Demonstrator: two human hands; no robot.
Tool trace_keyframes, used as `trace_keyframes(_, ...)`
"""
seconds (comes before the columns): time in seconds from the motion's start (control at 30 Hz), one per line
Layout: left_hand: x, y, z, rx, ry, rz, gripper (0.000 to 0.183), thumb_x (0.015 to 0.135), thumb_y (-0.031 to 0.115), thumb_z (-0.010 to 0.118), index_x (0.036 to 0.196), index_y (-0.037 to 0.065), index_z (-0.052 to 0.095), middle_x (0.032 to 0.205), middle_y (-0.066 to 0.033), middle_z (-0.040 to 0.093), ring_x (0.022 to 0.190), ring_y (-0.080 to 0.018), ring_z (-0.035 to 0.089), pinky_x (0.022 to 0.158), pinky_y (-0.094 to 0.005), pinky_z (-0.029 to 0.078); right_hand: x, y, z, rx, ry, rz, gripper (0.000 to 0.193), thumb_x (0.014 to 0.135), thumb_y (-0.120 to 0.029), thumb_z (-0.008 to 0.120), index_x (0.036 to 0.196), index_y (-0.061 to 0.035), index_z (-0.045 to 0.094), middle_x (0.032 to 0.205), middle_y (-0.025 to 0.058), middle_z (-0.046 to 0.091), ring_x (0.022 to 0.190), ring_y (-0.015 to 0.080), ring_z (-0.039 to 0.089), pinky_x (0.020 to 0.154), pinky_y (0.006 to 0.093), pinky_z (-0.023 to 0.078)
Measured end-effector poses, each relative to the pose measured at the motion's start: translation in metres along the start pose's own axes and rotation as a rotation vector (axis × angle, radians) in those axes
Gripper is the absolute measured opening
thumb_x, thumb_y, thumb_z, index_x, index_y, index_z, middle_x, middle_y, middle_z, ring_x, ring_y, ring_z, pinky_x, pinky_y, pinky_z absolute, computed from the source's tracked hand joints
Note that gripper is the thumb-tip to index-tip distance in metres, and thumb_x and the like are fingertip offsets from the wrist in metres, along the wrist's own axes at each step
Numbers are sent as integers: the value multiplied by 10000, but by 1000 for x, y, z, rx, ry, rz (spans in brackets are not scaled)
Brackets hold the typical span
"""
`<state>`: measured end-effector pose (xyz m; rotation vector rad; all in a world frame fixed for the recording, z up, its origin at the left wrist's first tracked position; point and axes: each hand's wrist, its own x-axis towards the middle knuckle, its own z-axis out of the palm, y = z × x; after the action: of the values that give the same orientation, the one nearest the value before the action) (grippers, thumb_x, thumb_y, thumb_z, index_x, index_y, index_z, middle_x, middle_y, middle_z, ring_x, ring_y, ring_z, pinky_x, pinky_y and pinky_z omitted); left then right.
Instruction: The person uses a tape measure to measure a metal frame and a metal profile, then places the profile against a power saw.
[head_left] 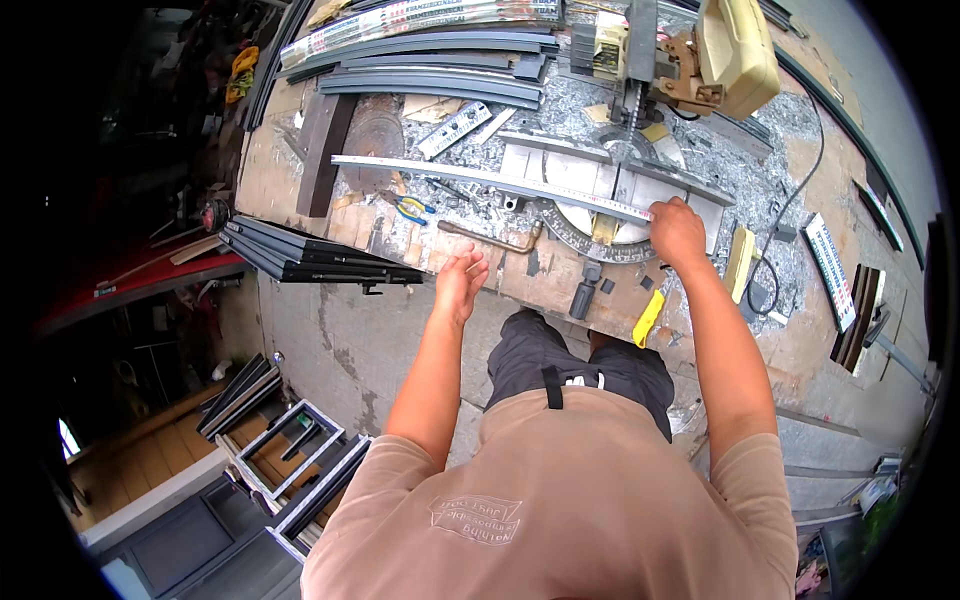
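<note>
A long pale measuring tape (pixel 500 180), with small markings along it, stretches across the workbench from a dark rectangular bar (pixel 326 155) to the mitre saw's base. My right hand (pixel 677 232) is closed on its right end, above the saw's curved angle scale (pixel 600 247); whatever lies under the fingers is hidden. At the bench's front edge my left hand (pixel 462 282) is empty, fingers apart. Just beyond it lies a bent metal wrench (pixel 490 236). Pliers with yellow and blue handles (pixel 411 208) rest farther left. A yellow utility knife (pixel 649 318) lies near my right forearm.
The mitre saw's head (pixel 690 65) with its cream housing rises at the back. Stacked grey profiles (pixel 430 80) fill the far left. A black cable (pixel 818 150) loops down the right side. Dark frame pieces (pixel 310 255) jut out at the bench's left front.
</note>
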<state>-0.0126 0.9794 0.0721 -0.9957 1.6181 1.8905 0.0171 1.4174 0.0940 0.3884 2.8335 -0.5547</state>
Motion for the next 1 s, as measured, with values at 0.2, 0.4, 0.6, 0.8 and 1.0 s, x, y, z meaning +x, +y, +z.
trace_keyframes(0.2,90,63,-25,-251,23,88,494,1148,245,531,1579,18,457,1375,-147,606,1239,-287,641,1130,-466,545,1,0,8,54,58,-56,197,957,-152,647,1047,-78,805,1045,177,717,1014,397,711,884,528,565)
trace_keyframes(0.4,163,107,-30,-450,-73,117,576,1175,351,465,1634,26,340,1662,-248,415,1528,-385,443,1241,-524,439,3,-7,-2,77,9,-36,179,967,-132,663,1057,-46,792,1046,199,708,1017,417,701,919,516,556)
trace_keyframes(0.6,202,135,-19,-602,-307,92,441,1187,421,391,1448,95,530,1498,-117,614,1474,-347,516,1209,-622,434,2,-6,-2,26,-32,-11,166,981,-141,661,1036,-34,776,1058,209,714,1033,417,689,939,500,549)
trace_keyframes(0.8,220,136,-27,-631,-290,70,347,1188,364,403,1408,130,535,1445,-82,646,1409,-334,599,1154,-671,466,-11,-17,-12,88,-52,73,248,971,-228,695,1134,-50,750,1040,211,729,1013,417,703,924,500,559)
trace_keyframes(1.0,212,133,-54,-642,-333,110,345,1170,297,470,1441,87,510,1509,-124,606,1437,-373,565,1193,-684,444,-78,-91,-58,270,-52,284,434,937,-408,791,1188,-57,745,1048,199,759,988,394,724,880,466,569)
